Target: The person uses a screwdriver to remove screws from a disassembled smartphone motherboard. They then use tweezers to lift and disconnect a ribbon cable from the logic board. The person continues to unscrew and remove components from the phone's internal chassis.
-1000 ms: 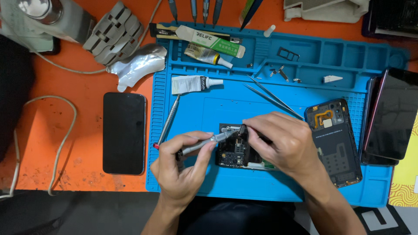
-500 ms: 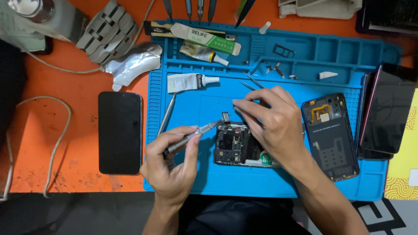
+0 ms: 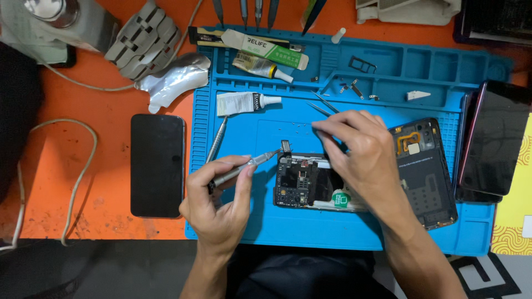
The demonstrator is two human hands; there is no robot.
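My left hand (image 3: pixel 219 202) grips a slim metal screwdriver (image 3: pixel 246 165). Its tip points right at a small dark part (image 3: pixel 286 146) lying on the blue work mat (image 3: pixel 249 221). Just below that part lies a phone circuit board (image 3: pixel 299 182) in its frame. My right hand (image 3: pixel 360 158) hovers over the board's right half, its fingers curled and pinched above a pair of tweezers (image 3: pixel 321 105). Only the tweezers' tips show, and I cannot tell whether the fingers grip them. An opened phone back shell (image 3: pixel 426 171) lies to the right of that hand.
A second screwdriver (image 3: pixel 216 138) and a white glue tube (image 3: pixel 244 102) lie on the mat's left part. A black phone (image 3: pixel 158 165) rests on the orange table, another phone (image 3: pixel 493 144) at the right edge. Small screws, tubes and tools fill the mat's top trays.
My right hand has lifted off the circuit board and moved up to the tweezers. My left hand with the screwdriver has drawn slightly left, off the board.
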